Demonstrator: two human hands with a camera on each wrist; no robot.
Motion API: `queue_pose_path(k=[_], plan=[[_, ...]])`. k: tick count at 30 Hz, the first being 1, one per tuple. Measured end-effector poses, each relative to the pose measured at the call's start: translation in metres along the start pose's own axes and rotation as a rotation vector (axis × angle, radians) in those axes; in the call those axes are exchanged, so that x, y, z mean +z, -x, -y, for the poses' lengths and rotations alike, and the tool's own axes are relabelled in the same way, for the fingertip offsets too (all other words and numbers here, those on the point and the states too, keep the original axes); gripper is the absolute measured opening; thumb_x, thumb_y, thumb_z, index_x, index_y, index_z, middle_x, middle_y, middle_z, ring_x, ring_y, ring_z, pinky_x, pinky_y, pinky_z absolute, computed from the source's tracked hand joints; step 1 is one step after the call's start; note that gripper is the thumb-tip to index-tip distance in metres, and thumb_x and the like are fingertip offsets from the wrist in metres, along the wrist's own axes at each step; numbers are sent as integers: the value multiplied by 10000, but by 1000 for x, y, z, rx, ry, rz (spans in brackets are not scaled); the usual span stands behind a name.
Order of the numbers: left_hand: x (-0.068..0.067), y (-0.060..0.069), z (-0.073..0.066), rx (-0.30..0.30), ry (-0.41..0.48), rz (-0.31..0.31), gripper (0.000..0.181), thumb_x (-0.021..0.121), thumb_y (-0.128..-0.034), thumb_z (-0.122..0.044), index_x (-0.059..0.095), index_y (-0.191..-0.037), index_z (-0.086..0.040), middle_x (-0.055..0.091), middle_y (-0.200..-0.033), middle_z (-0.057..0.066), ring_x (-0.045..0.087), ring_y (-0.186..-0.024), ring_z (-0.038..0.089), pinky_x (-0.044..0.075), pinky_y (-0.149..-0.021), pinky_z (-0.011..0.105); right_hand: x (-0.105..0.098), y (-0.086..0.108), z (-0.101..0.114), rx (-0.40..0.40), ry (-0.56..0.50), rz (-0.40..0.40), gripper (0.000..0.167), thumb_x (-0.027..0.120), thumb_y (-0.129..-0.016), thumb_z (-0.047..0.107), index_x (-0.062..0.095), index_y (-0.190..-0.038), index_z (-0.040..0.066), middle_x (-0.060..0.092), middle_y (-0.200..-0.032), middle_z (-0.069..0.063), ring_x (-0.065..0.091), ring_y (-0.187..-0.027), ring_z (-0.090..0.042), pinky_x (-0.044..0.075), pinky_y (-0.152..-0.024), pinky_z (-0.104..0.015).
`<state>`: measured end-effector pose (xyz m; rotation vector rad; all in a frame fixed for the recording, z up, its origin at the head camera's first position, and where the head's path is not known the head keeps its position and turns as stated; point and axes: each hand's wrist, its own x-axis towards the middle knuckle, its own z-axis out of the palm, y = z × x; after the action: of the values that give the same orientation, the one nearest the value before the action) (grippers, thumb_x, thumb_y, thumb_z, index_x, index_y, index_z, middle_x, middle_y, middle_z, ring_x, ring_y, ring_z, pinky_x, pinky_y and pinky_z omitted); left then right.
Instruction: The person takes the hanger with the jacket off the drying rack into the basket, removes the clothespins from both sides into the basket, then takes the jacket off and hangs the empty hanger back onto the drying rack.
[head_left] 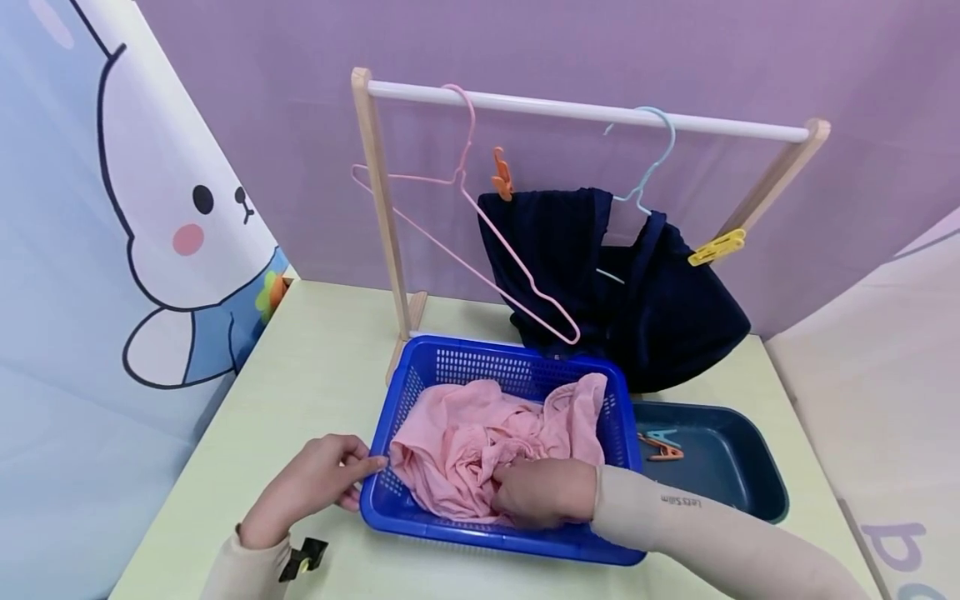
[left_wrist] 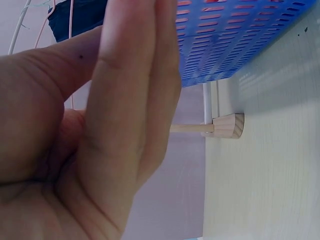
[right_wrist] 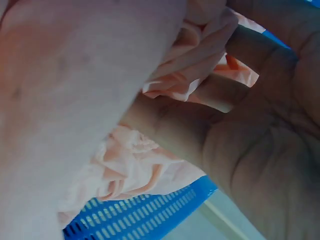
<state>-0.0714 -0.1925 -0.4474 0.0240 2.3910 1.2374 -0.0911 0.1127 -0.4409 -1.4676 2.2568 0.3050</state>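
Right hand (head_left: 546,493) in pink cloth (head_left: 450,433), left hand (head_left: 318,477) on basket (head_left: 480,534)

right hand (head_left: 543,493) partly hidden by pink cloth (head_left: 450,417), left sleeve (head_left: 243,568) cropped

Close-fitting sleeves (head_left: 727,533) in smooth pale beige – small dark lettering (head_left: 681,501) marks one, just behind the right hand (head_left: 540,492); a black piece (head_left: 311,552) juts from the other, behind the left hand (head_left: 318,479)
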Motion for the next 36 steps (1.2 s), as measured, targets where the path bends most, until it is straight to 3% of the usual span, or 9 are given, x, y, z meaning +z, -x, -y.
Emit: queue_pose_path(k=[6, 9, 16, 20, 24, 29, 36], plan=[[1, 1, -3, -25, -20, -29, 233, 714, -949, -260, 656, -896, -41, 585, -703, 63, 635, -536, 183, 570, -516, 317, -3, 3, -9, -34, -120, 25, 81, 690, -945, 207, 705, -899, 272, 495, -838, 97, 475, -745, -53, 417, -621, -180], [2, 2, -5, -40, -42, -60, 222, 729, -936, -254, 670, -903, -43, 588, -707, 56, 630, -536, 179, 566, -515, 313, -6, 9, -14, -43, -206, 10, 124, 720, -924, 162, 717, -986, 270, 493, -868, 103, 464, -754, -50, 413, -620, -169], [-1, 6, -14, -29, -212, -127, 321, 747, -915, -335, 697, -1019, -35, 625, -739, -1, 598, -603, 147, 511, -538, 307, -13, 29, -22, -68, -340, -123, 216, 715, -950, 174, 711, -1162, 214, 568, -1014, 98, 494, -839, -29, 449, -735, -134], [-6, 9, -26, 7, -300, -181, 401, 748, -915, -338, 681, -1138, -12, 685, -878, 26, 645, -756, 189, 558, -603, 344, -19, 48, -23, -29, -378, -208, 282, 677, -981, 202, 687, -1263, 188, 615, -1219, 17, 577, -1068, -93, 497, -936, -225], [-5, 12, -41, 105, -371, -269, 450, 741, -923, -348, 666, -1233, -31, 694, -1100, 106, 666, -980, 289, 593, -762, 459, -24, 71, -25, 87, -376, -289, 359, 652, -997, 236, 626, -1347, 162, 536, -1425, -95, 497, -1316, -247, 450, -1060, -413], [4, 13, -55, 267, -443, -362, 517, 763, -909, -339, 627, -1318, -53, 614, -1307, 174, 594, -1184, 381, 535, -897, 548, -23, 99, -24, 181, -423, -384, 431, 648, -997, 277, 575, -1411, 182, 475, -1491, -91, 437, -1368, -279, 449, -1048, -487], [16, 7, -63, 426, -458, -356, 567, 786, -889, -323, 608, -1338, -25, 586, -1355, 174, 566, -1234, 377, 507, -939, 538, -11, 123, -19, 257, -509, -460, 443, 648, -996, 287, 561, -1427, 236, 448, -1506, -69, 427, -1358, -288, 496, -995, -489]])
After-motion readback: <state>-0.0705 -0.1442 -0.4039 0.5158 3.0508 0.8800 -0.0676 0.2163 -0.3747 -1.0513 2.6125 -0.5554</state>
